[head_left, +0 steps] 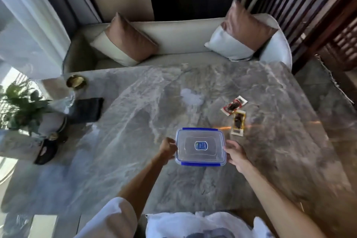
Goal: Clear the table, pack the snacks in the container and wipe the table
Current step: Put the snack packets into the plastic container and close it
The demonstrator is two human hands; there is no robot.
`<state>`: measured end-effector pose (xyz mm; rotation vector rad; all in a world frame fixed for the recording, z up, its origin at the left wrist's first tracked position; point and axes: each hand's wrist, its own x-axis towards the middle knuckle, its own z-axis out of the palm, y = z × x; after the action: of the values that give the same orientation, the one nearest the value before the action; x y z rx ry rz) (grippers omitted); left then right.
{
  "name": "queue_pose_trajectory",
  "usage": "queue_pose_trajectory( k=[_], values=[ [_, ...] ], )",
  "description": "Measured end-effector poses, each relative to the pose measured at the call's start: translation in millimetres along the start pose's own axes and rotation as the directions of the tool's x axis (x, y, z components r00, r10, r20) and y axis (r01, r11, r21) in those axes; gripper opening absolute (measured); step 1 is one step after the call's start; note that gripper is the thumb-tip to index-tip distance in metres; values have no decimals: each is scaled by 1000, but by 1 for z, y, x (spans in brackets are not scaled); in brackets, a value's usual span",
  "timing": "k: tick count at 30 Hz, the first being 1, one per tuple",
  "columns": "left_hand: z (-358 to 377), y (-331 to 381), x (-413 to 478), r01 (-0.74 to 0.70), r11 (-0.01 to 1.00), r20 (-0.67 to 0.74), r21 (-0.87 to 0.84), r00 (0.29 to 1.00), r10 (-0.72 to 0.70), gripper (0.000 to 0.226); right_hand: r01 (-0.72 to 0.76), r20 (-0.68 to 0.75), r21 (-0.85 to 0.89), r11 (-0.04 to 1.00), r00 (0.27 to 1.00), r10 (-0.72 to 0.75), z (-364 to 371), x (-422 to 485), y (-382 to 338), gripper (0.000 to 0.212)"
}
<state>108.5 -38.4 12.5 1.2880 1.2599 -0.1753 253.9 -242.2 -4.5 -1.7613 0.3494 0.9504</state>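
Observation:
A clear plastic container (201, 147) with a lid and blue clips sits on the grey marble table (135, 121), near the middle front. My left hand (167, 148) grips its left edge and my right hand (234, 153) holds its right edge. Two snack packets lie just beyond it to the right: a red and white one (233, 106) and a yellow one (239, 122). A pale smear (191, 96) marks the tabletop behind the container.
A dark folded cloth (87, 109) lies at the table's left side, with a gold dish (76, 81) behind it and a potted plant (21, 106) at the left edge. A cream sofa (173, 44) with two cushions stands beyond the table.

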Motion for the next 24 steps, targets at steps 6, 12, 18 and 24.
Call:
queue_pose_trajectory(
  k=[6,12,18,24],
  values=[
    [17,-17,-6,67,997,24,-39,998,-66,30,-42,47,-4,999,998,42,-19,11,11,35],
    [30,-33,-16,75,992,-237,-99,967,-97,69,202,17,-546,813,973,-230,-29,21,-14,24],
    [71,-65,-63,267,914,12,-305,961,-277,30,556,426,-735,388,824,-375,17,36,-65,33],
    [104,-63,-66,227,823,56,-520,971,-233,8,484,504,-763,429,860,-73,38,46,-64,42]
  ],
)
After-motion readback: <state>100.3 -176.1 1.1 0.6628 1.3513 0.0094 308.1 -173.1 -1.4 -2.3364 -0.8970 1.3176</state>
